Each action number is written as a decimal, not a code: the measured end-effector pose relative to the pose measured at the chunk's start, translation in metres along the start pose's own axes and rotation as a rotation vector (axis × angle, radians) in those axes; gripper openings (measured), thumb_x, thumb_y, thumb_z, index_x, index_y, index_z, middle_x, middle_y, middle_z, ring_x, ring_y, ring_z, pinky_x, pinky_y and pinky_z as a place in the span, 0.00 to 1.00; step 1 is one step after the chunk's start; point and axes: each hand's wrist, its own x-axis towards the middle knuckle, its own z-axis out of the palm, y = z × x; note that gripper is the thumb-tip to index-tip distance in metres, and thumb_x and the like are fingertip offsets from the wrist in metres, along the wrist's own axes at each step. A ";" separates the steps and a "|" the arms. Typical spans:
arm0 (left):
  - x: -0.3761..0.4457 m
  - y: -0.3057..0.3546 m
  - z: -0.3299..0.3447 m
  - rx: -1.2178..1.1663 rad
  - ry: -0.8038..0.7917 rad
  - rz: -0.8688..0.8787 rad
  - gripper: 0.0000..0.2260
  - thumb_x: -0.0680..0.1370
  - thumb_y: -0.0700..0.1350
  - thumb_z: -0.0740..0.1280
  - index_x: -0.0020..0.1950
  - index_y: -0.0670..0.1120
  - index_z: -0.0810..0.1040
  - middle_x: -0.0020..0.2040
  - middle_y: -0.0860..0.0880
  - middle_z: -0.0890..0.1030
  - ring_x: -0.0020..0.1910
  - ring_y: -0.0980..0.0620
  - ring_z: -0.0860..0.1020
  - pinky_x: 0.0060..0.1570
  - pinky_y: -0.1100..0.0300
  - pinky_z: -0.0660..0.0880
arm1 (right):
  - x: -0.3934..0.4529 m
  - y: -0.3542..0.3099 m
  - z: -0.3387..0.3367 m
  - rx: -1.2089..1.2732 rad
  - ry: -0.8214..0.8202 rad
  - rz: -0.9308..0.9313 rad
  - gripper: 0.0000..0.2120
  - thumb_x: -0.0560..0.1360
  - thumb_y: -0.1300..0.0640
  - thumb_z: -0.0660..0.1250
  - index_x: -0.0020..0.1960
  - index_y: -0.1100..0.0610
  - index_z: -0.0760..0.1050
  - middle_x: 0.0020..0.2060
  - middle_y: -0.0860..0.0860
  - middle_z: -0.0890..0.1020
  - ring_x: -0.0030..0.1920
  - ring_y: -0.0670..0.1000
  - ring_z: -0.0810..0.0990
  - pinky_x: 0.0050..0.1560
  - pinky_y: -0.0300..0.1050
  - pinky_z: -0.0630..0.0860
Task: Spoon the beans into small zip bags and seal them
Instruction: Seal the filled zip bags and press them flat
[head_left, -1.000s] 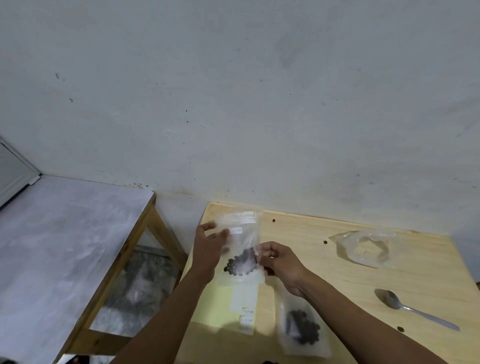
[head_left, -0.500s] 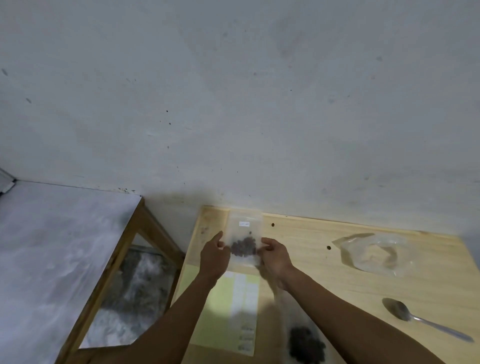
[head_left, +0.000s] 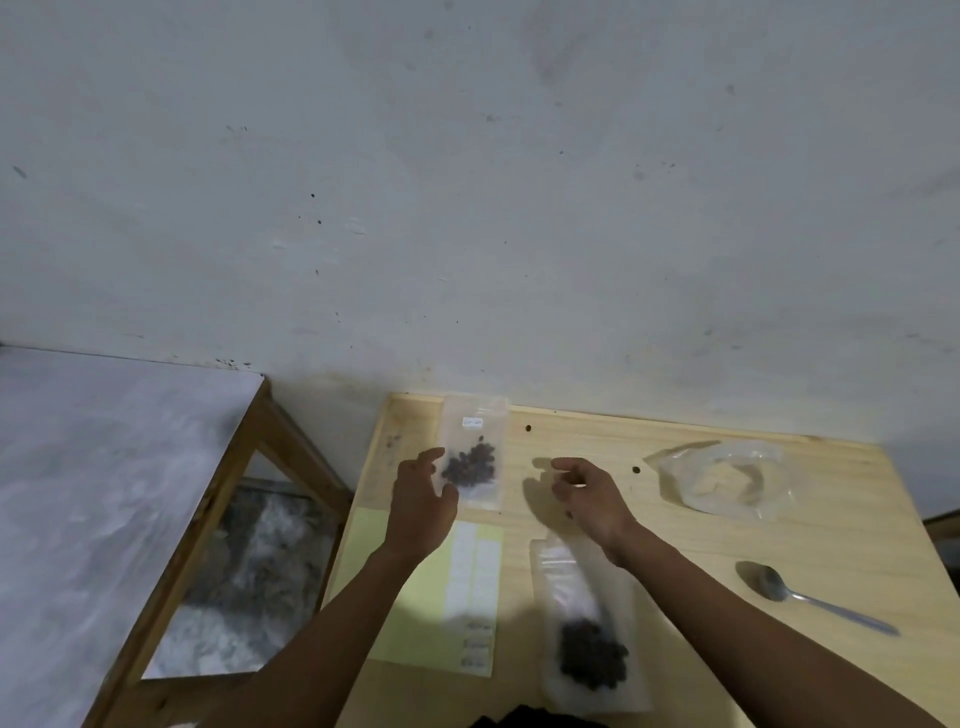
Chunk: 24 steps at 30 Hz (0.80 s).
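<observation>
Head view, looking down at a pale wooden table (head_left: 597, 519) set against a marked grey-white wall (head_left: 467, 182). A small zip bag (head_left: 474, 451) holding a cluster of dark beans (head_left: 469, 463) lies flat near the table's far edge, just left of frame centre, with a small white label (head_left: 472, 423) above the beans. The left hand (head_left: 422, 504) hovers just below and left of this bag; its fingers are spread and loosely curved, gripping nothing, and its fingertips (head_left: 434, 457) lie at the bag's left edge, though contact cannot be confirmed. The right hand (head_left: 589, 496) is held to the right of the bag, apart from it, with fingers loosely curled and nothing held. A second zip bag (head_left: 587, 629), also containing dark beans, lies in the lower centre of the frame, its upper end partly hidden under the right wrist. A yellow sheet (head_left: 415, 597) bearing rows of white stickers (head_left: 472, 566) lies between the two forearms, below the first bag. A crumpled clear plastic bag (head_left: 727, 480) rests toward the right of the frame, near the far edge of the table. A metal spoon (head_left: 810, 597) lies at the lower right, bowl toward the centre, well apart from both hands. At the left of the frame stands a second table (head_left: 104, 493) with a grey top and a wooden frame.
</observation>
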 end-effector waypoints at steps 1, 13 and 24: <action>-0.006 -0.001 0.004 -0.005 -0.054 0.019 0.19 0.77 0.39 0.65 0.68 0.47 0.71 0.56 0.46 0.74 0.55 0.47 0.77 0.53 0.58 0.73 | -0.005 0.008 -0.009 -0.099 0.019 -0.015 0.12 0.78 0.64 0.62 0.58 0.53 0.76 0.50 0.48 0.78 0.47 0.46 0.78 0.45 0.37 0.72; -0.097 0.005 0.074 0.112 -0.589 -0.028 0.13 0.77 0.45 0.63 0.37 0.57 0.63 0.41 0.48 0.73 0.39 0.52 0.72 0.42 0.59 0.68 | -0.072 0.081 -0.041 -0.737 -0.045 0.072 0.18 0.78 0.54 0.59 0.67 0.59 0.68 0.60 0.58 0.75 0.64 0.59 0.68 0.63 0.51 0.68; -0.121 0.004 0.064 -0.161 -0.309 0.056 0.12 0.81 0.43 0.61 0.63 0.54 0.69 0.48 0.48 0.83 0.41 0.55 0.81 0.35 0.70 0.72 | -0.091 0.070 -0.025 0.148 0.171 -0.019 0.09 0.79 0.56 0.64 0.43 0.58 0.70 0.30 0.52 0.78 0.33 0.52 0.74 0.39 0.52 0.73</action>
